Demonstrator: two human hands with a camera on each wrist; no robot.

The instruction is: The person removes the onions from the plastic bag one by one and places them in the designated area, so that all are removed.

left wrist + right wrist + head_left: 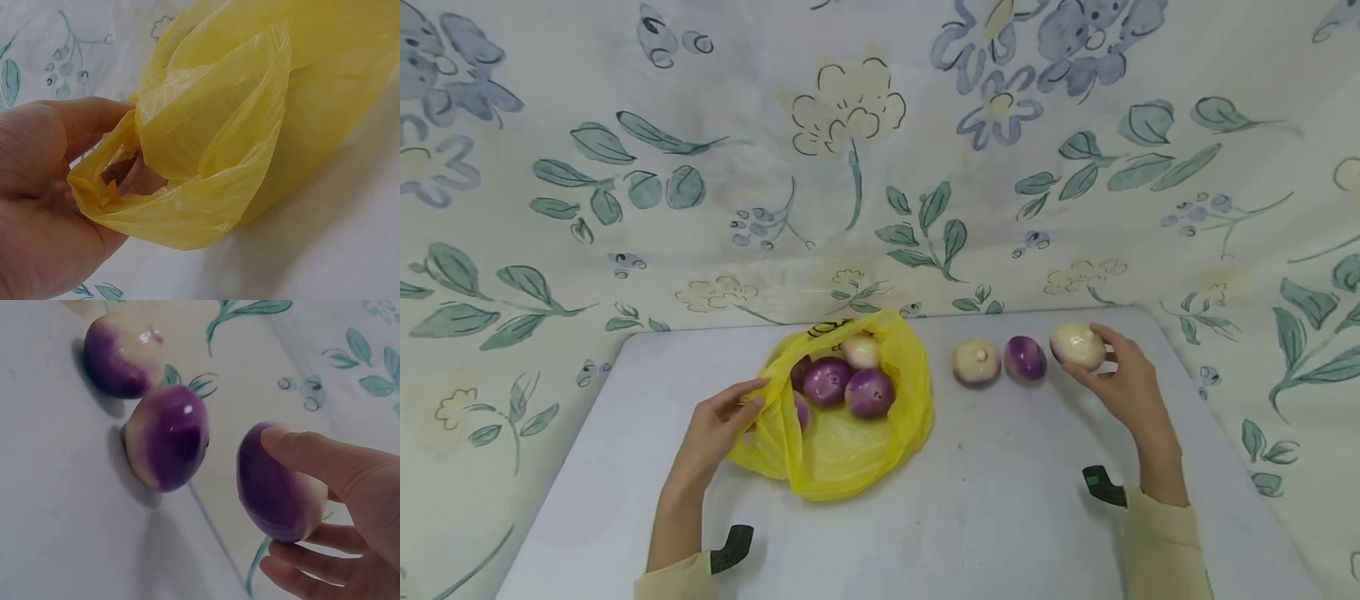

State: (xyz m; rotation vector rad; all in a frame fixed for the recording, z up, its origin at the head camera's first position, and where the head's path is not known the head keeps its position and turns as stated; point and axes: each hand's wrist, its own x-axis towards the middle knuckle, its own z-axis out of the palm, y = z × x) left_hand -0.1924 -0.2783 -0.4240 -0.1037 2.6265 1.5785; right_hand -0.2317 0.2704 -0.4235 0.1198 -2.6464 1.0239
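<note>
My left hand (715, 433) grips the left edge of a yellow plastic bag (842, 475), and the left wrist view shows the bunched film (181, 219) between thumb and fingers. Inside the bag's wide mouth lie several purple and white turnips (869, 392). At the right, my right hand (1126, 375) holds another turnip (1077, 347) between thumb and fingers. The right wrist view shows this turnip's purple side (269, 487), apart from the two others. Those two, a mostly white turnip (976, 363) and a purple turnip (1026, 359), rest on the table between bag and right hand.
The white table (970, 517) reaches back to a wall of floral cloth (850, 208). Its back edge runs just behind the bag and turnips. A black curved piece sticks out at each wrist, by the beige sleeves (1165, 542).
</note>
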